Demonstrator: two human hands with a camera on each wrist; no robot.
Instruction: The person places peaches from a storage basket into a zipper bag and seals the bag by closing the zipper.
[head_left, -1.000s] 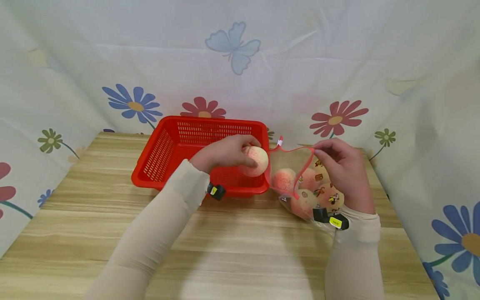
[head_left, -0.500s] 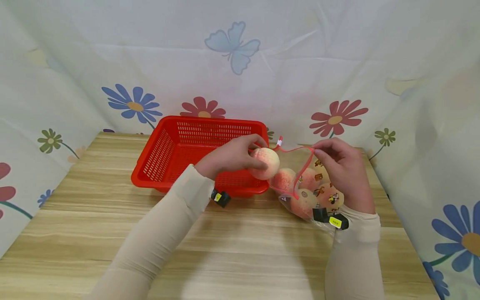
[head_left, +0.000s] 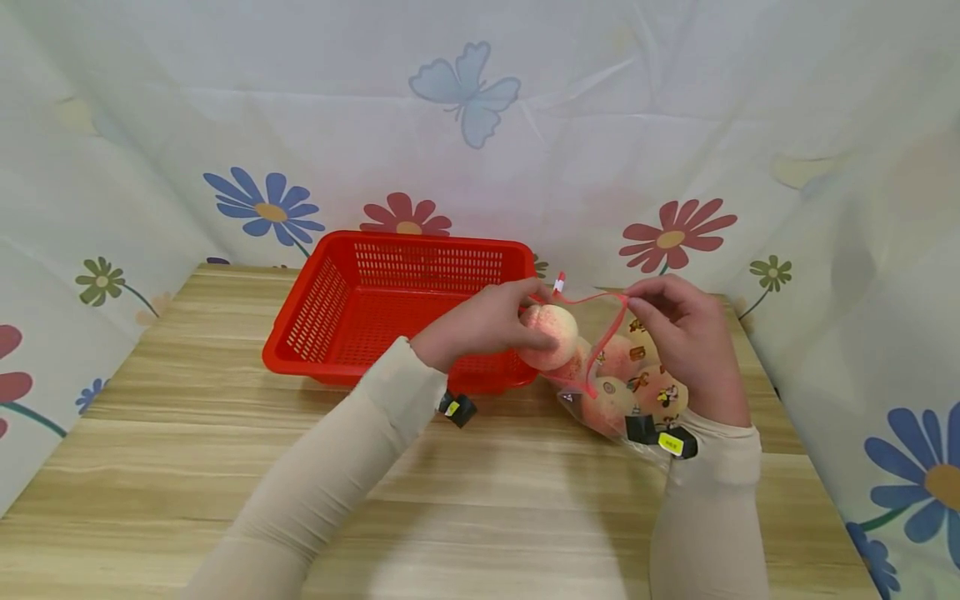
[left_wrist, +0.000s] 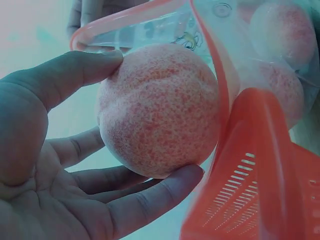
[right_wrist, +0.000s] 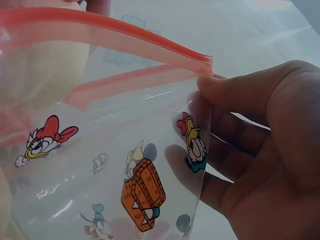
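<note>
Evidently, the clear zip bag (head_left: 612,330), right of centre in the head view, held several peaches (head_left: 607,407), its mouth spread apart. To its left, near the middle of the frame, stood the red basket (head_left: 427,239), its slatted walls and floor showing. The left hand (head_left: 483,321) reached in from the lower left, thumb and fingers curved round one peach (head_left: 553,337) at the bag's mouth; whether any of it was inside, I could not tell. The right hand (head_left: 690,333), right of centre, pinched the bag's corner between thumb and fingers. The gripped peach was round, creased and speckled pink over cream; the bag was thin, shiny film with cartoon prints; the basket looked like smooth plastic.
</note>
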